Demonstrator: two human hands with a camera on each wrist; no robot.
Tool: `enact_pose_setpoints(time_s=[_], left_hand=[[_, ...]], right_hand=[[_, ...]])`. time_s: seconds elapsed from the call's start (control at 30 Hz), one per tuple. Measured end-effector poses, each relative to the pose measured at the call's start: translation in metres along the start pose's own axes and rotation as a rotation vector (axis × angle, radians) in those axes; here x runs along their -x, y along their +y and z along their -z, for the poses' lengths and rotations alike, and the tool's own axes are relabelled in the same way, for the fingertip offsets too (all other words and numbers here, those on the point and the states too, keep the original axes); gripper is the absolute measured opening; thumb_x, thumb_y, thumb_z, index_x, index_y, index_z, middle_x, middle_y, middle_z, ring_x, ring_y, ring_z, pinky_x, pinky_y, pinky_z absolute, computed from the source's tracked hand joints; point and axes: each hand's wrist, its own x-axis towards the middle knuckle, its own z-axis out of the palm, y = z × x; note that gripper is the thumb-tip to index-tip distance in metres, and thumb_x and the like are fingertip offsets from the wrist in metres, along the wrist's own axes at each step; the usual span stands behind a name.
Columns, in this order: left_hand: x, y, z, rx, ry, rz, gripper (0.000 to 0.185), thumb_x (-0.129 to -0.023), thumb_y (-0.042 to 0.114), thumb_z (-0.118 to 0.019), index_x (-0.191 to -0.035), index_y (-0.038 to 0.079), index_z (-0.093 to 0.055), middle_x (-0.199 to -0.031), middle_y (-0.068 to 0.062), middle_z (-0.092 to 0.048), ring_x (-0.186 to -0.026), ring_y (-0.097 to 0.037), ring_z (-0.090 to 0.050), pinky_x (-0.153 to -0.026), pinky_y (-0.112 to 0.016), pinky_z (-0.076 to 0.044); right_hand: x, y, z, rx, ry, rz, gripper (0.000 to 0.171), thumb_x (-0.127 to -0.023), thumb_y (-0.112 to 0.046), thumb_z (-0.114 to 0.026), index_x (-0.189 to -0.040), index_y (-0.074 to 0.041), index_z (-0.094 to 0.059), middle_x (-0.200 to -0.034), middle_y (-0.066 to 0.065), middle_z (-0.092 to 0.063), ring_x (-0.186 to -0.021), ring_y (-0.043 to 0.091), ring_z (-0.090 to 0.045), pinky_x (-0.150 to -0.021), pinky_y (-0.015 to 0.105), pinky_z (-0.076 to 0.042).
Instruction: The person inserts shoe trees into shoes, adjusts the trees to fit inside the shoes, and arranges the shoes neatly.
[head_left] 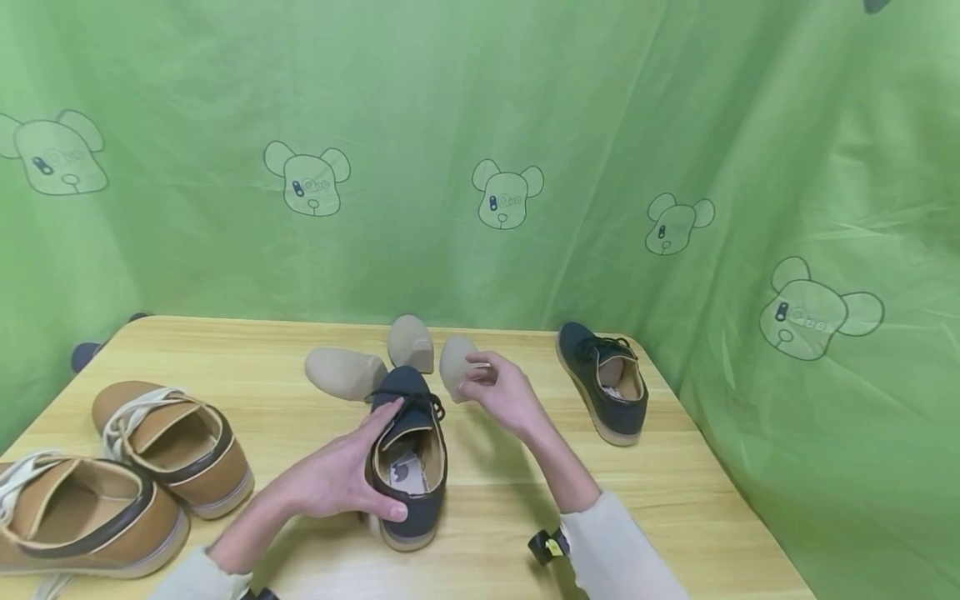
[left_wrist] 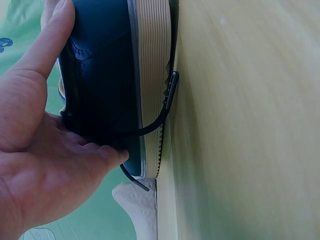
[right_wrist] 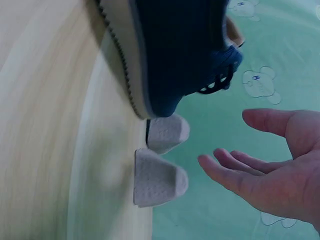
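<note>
With my left hand point(head_left: 337, 475) I grasp the navy shoe point(head_left: 420, 508) from its left side: the thumb lies at the heel, and the other fingers reach forward along the side toward the dark laces point(head_left: 422, 402). This shoe is in the middle of the counter point(head_left: 675, 517), in front of me, with its toe pointing away, and inside it I see a pale insole with a dark print. In the left wrist view, one lace hangs down across the ribbed side of the light sole. Whether the whole sole rests flat on the wood, I cannot tell. My right hand point(head_left: 506, 392) is released and holds nothing; its fingers are loose, with the thumb apart from them, and it is near the right one of three beige shoe inserts. In the right wrist view there is a gap between my fingertips and the inserts. The left insert point(head_left: 341, 372) lies on its side just beyond the shoe, the middle insert point(head_left: 408, 340) is behind the toe, and the right insert point(head_left: 453, 362) is partly covered by my fingers. A second navy shoe point(head_left: 622, 414) stands well to the right, near the counter's edge. To the left are two brown shoes point(head_left: 217, 473) with white laces, close to each other. Behind everything hangs a green curtain point(head_left: 420, 83) with bear heads drawn on it.
</note>
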Motion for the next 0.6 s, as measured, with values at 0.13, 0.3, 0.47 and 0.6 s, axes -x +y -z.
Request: enact_pose_setpoints(time_s=[0.13, 0.3, 0.47, 0.6], left_hand=[[0.000, 0.000, 0.000, 0.003, -0.003, 0.002, 0.137, -0.064, 0.057, -0.091, -0.165, 0.016, -0.008, -0.167, -0.024, -0.017, -0.144, -0.046, -0.037, -0.118, -0.063, -0.029], [0.000, 0.000, 0.000, -0.001, -0.007, 0.005, 0.137, -0.064, 0.058, -0.091, -0.165, 0.016, -0.008, -0.167, -0.023, -0.018, -0.145, -0.045, -0.036, -0.118, -0.063, -0.028], [0.000, 0.000, 0.000, -0.006, -0.008, 0.003, 0.137, -0.064, 0.059, -0.090, -0.165, 0.017, -0.008, -0.167, -0.023, -0.018, -0.145, -0.045, -0.037, -0.118, -0.063, -0.029], [0.000, -0.001, 0.000, 0.000, -0.009, 0.000, 0.136, -0.064, 0.058, -0.090, -0.165, 0.017, -0.008, -0.167, -0.023, -0.018, -0.145, -0.045, -0.037, -0.118, -0.063, -0.029]], right_hand=[[-0.008, 0.009, -0.002, 0.012, 0.059, 0.013, 0.047, -0.089, -0.008, -0.073, -0.135, -0.003, -0.062, -0.125, 0.023, -0.069, -0.116, 0.036, -0.067, -0.097, 0.044, -0.057], [-0.019, 0.017, -0.005, 0.009, 0.126, 0.018, 0.041, -0.088, -0.008, -0.075, -0.128, -0.006, -0.068, -0.119, 0.020, -0.073, -0.112, 0.034, -0.069, -0.095, 0.043, -0.058], [-0.028, 0.023, -0.007, -0.002, 0.194, 0.003, 0.038, -0.087, -0.012, -0.077, -0.125, -0.009, -0.071, -0.115, 0.015, -0.075, -0.111, 0.032, -0.071, -0.098, 0.045, -0.056], [-0.033, 0.028, -0.010, -0.019, 0.240, -0.003, 0.037, -0.086, -0.014, -0.078, -0.123, -0.009, -0.072, -0.113, 0.014, -0.076, -0.108, 0.031, -0.072, -0.099, 0.046, -0.055]])
